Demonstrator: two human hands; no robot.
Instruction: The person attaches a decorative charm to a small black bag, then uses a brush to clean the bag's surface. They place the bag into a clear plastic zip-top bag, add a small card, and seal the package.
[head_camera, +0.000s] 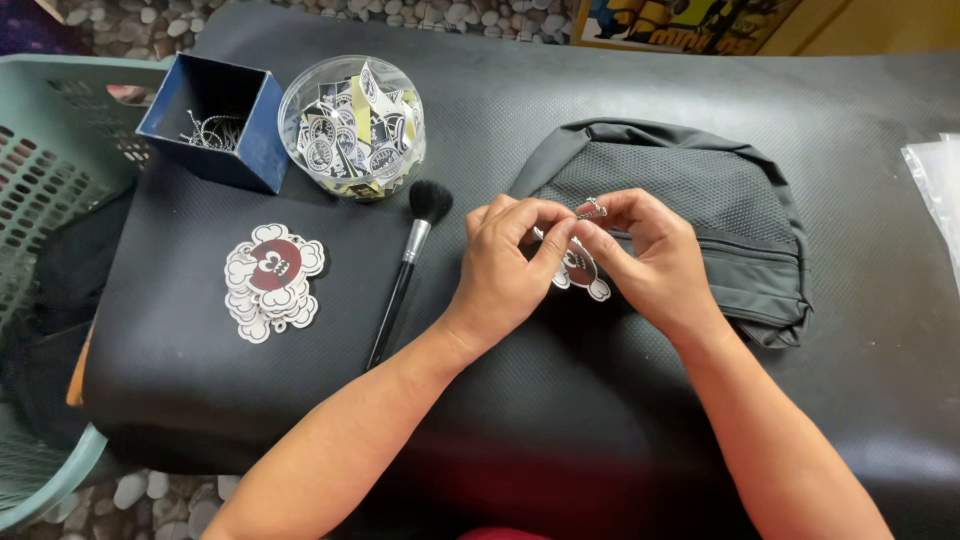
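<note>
Hands meet just above the middle of the desk (250, 420) in the head view, and I see both forearms coming up from the bottom edge and angling inward. My left hand (505, 270) is curled, thumb and forefinger pinched on the top of a small cloud-edged charm (580, 272), white with a dark red centre. My right hand (645, 255) mirrors it, fingertips closed on a tiny silver metal ring (593, 209) at the charm's upper edge; the two sets of fingertips touch. The charm sits between the hands, over the near edge of a black mesh pouch (700, 200) with a zipper along its side. Left of the hands lies a makeup brush (408, 265) with a dark bristle head, silver ferrule and slim black handle, near the left wrist but apart from it. Further left, a stack of matching charms (270, 282) rests flat on the black padded surface. Behind it stand a clear round tub (352, 125) full of printed cut-outs and a blue square box (215, 120) holding thin metal chains, touching each other. A green slotted basket (50, 160) borders the left edge, and a clear plastic bag (935, 190) shows at the right edge. Open surface lies in front of the hands and to their right.
</note>
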